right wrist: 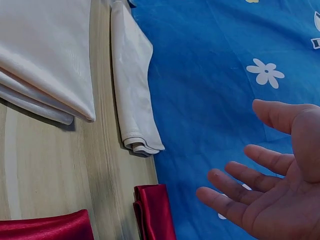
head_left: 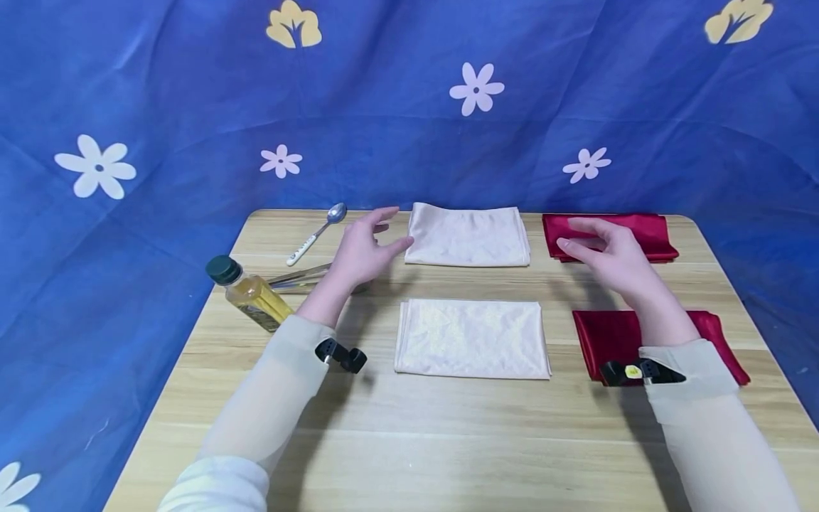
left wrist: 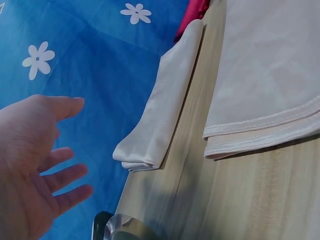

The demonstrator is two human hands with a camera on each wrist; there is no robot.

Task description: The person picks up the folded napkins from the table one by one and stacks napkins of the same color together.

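My left hand (head_left: pixel 365 250) hovers over the table just left of the far white folded cloth (head_left: pixel 468 238), its fingers loosely bent and holding nothing. On the right, my other hand (head_left: pixel 611 257) hangs above the far red folded cloth (head_left: pixel 646 235), also holding nothing, thumb apart from the fingers. A second white folded cloth (head_left: pixel 473 340) lies nearer, between the two forearms. Under the right wrist is a nearer red folded cloth (head_left: pixel 710 334), partly hidden by the arm. In both wrist views the fingers are spread apart and touch no cloth.
Left of the left hand lies a spoon (head_left: pixel 310 242) with a patterned white handle. A bottle of yellow liquid with a green cap (head_left: pixel 223 270) stands by the table's left edge. Partly hidden metal utensils (head_left: pixel 301 276) lie beside it. A blue flowered curtain (head_left: pixel 384 107) hangs behind the table.
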